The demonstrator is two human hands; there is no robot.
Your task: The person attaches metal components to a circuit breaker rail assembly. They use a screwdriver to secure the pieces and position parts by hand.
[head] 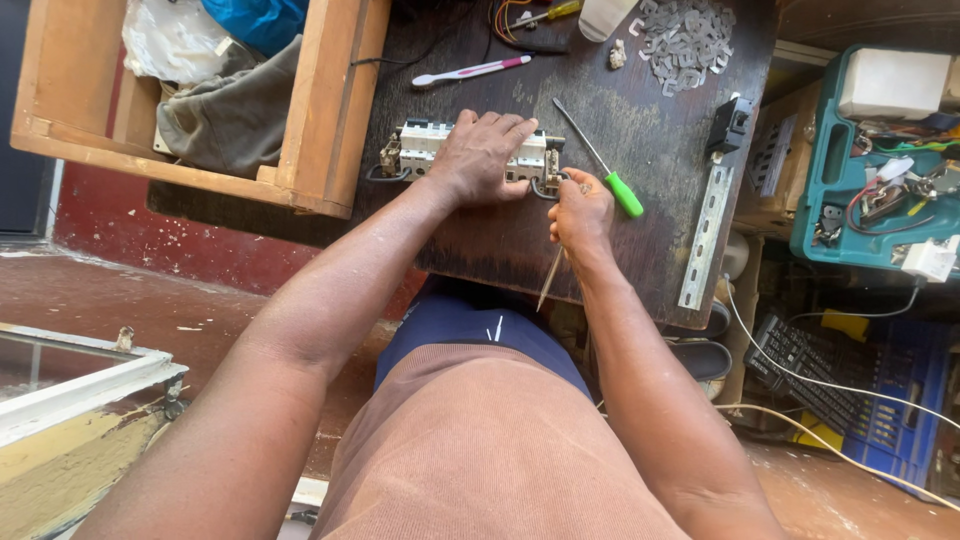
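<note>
Hands at work on a breaker block upon a dark wooden table (640, 150)

By the left hand (482, 155), spread flat, the row of white plastic circuit breakers (425, 143) is pressed down at the table's middle. A thin metal tool (549, 280) is pinched by the closed right hand (580, 212) at the block's right end, just beside the green-handled screwdriver (600, 172). A slip of the tool is judged possible if the block shifts.

- Your left hand (480, 155) lies palm down, fingers (510, 128) spread and pointing forward, forearm stretched out straight.
- Your right hand (580, 210) is curled into a loose fist, wrist bent, forearm angled inward.
</note>
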